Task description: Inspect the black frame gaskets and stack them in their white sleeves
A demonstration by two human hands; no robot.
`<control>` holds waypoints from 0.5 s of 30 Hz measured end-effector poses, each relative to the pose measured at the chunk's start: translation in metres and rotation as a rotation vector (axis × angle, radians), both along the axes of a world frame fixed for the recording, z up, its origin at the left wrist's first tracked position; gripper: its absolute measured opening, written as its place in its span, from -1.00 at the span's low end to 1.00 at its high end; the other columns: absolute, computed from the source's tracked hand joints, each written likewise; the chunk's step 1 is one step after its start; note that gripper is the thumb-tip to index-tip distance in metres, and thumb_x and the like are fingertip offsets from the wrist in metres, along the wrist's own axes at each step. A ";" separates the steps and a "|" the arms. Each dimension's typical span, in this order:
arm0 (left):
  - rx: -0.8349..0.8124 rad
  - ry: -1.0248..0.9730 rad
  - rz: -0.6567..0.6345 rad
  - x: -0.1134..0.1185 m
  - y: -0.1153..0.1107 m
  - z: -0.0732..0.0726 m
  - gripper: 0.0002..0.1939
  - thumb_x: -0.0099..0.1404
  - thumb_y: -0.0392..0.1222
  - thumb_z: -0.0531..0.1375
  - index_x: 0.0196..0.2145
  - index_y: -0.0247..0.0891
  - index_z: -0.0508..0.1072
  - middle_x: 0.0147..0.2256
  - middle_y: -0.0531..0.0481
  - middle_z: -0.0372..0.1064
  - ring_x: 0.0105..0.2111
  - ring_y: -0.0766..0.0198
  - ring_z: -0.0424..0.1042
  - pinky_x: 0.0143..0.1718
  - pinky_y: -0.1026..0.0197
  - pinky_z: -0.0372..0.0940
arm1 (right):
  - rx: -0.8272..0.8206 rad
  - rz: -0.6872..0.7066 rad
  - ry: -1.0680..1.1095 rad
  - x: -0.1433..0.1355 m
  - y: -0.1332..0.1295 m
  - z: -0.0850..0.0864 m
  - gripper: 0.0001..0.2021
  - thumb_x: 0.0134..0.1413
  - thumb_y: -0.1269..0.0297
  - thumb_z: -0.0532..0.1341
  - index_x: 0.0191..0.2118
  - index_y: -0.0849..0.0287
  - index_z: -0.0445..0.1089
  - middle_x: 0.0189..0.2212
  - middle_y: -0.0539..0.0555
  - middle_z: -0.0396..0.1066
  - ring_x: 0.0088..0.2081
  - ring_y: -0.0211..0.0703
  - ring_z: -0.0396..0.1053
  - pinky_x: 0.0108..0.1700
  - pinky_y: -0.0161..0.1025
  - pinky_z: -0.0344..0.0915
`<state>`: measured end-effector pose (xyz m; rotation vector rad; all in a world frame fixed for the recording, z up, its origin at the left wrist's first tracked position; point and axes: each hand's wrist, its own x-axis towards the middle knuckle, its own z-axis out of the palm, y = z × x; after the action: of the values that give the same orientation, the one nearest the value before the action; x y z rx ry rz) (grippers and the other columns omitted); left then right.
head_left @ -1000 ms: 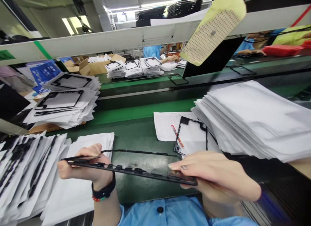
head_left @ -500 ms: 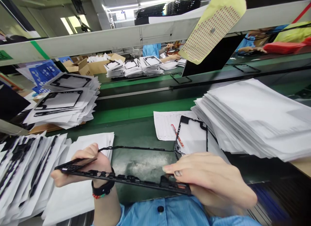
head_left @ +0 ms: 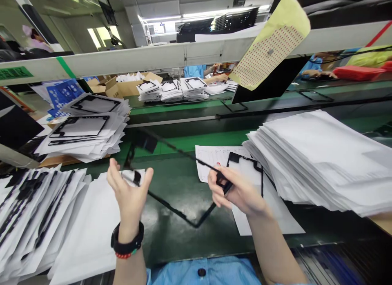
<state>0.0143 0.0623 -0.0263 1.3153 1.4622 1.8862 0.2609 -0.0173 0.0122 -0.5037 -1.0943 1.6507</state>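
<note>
A thin black rectangular frame (head_left: 170,206) is held tilted in the air above the green bench, slightly blurred. Gripping its right side is my right hand (head_left: 240,189), with the fingers closed round the edge. My left hand (head_left: 128,195) is open at the frame's left end, thumb and fingers apart; whether it touches the frame I cannot tell. Another black frame (head_left: 262,181) lies on white paper just behind my right hand, partly hidden by it. A printed sheet (head_left: 203,158) lies beside that frame, with a red pen mostly covered by my right hand.
White sleeves (head_left: 330,150) form a tall stack at right. More sleeves and black frames are piled at left (head_left: 82,134) and front left (head_left: 39,211). A yellow dotted sheet (head_left: 272,44) hangs from the crossbar (head_left: 147,60). Co-workers' hands (head_left: 318,74) show across the bench.
The held frame has turned and risen away from my body. My left hand has opened from its grip on the left end. My right hand has moved back and grips the right side.
</note>
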 end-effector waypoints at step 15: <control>-0.777 -1.725 -0.816 0.014 -0.052 0.070 -0.64 0.53 -0.20 -0.15 -0.34 -0.35 0.32 -0.55 -0.01 0.39 -0.64 0.54 0.41 -0.55 0.65 0.32 | 0.201 -0.086 0.360 -0.013 -0.025 0.013 -0.65 0.45 0.31 0.01 0.22 0.18 0.33 0.23 0.07 0.22 0.22 -0.48 0.17 0.08 -0.72 0.12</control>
<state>0.0286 0.0100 0.0439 -0.2759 0.3776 0.9370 0.2478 -0.0426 0.0256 -0.1142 -0.9416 1.4665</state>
